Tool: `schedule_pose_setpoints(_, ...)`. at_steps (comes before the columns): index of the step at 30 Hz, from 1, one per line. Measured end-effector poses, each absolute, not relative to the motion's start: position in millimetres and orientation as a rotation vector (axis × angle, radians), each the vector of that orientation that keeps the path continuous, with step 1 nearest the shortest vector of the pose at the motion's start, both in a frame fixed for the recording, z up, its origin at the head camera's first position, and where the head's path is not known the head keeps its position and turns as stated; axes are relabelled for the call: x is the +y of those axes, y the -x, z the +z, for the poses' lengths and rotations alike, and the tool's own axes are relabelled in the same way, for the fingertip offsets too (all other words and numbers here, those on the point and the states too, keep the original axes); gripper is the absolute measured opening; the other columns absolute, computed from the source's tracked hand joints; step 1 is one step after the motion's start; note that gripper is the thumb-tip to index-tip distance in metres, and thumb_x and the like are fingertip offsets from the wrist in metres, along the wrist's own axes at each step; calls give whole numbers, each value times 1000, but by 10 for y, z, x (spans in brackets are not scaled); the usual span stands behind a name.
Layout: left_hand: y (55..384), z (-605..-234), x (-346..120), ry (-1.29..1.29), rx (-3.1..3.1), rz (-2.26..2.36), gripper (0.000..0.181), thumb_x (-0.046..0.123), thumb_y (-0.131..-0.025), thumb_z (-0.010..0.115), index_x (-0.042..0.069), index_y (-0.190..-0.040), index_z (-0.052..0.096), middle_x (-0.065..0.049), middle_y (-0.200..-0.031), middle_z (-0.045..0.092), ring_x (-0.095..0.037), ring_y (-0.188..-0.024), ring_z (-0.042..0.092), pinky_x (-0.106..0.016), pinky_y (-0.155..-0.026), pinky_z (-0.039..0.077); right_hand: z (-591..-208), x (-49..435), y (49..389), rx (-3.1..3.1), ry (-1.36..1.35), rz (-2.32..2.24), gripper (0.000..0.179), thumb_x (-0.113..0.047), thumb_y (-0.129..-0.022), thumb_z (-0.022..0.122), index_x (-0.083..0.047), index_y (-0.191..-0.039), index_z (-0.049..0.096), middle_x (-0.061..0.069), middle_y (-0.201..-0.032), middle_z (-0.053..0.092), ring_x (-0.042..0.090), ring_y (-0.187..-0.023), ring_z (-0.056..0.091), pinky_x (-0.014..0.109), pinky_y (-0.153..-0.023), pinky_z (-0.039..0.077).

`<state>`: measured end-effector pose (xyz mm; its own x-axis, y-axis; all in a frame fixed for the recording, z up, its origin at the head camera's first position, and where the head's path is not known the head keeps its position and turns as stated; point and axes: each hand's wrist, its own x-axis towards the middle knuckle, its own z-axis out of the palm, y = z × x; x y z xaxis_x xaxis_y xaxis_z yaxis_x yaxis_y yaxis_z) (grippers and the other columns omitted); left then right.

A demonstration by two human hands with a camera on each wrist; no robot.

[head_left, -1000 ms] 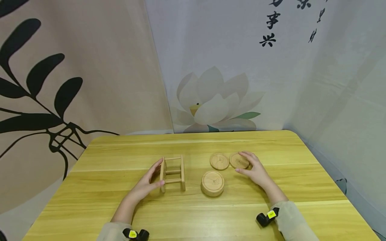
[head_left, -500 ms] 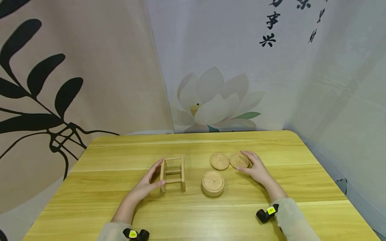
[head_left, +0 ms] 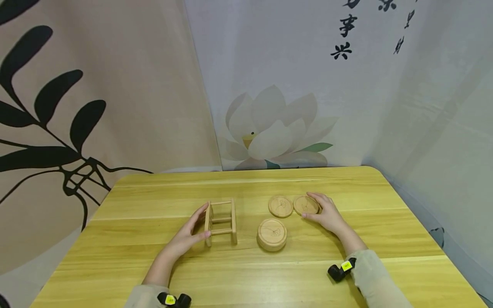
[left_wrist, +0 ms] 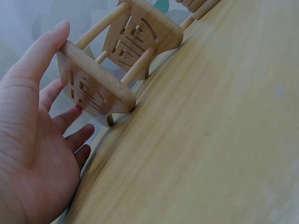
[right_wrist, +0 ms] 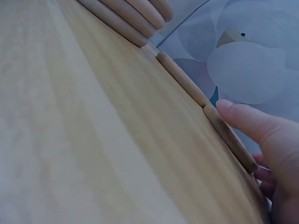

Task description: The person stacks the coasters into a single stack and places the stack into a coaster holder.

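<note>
A small wooden coaster rack (head_left: 221, 231) with two slotted side panels joined by thin rods stands left of centre. My left hand (head_left: 185, 236) holds its left panel, thumb at the near edge and fingers along the outer face and far edge; the left wrist view shows the thumb (left_wrist: 53, 44) at the panel's edge. To the right, a round wooden coaster (head_left: 304, 204) with an engraved line drawing lies flat on the table. My right hand (head_left: 328, 217) spans this coaster's right side, thumb at its near edge, fingers at its far edge, partly covering it.
A second engraved coaster (head_left: 280, 206) lies flat against the left side of the held one. Nearer stands a stack of several coasters (head_left: 271, 234), between the rack and my right hand. The wooden table (head_left: 246, 273) ends at a printed curtain (head_left: 277, 85).
My right hand has shifted slightly right and away from me, with the coaster under it moving a hair to the right. My left hand and the rack have stayed in place.
</note>
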<state>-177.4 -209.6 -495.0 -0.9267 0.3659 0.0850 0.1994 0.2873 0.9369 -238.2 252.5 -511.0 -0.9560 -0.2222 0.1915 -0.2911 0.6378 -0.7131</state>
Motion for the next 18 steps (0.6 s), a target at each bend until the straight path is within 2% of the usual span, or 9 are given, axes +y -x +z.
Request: schedule_pose_setpoints(18,1764,-4930,-2084,-518,2398,1715,77,17,-93,64,35,-153,18,-13,-154,22,-39,-140,17,-70,-102,11,-5109,2508,2386,-2830,-460,1048,83,-38,-77,80,-2,-142,44,25,-139,39,46,-128,28,65,-99,26)
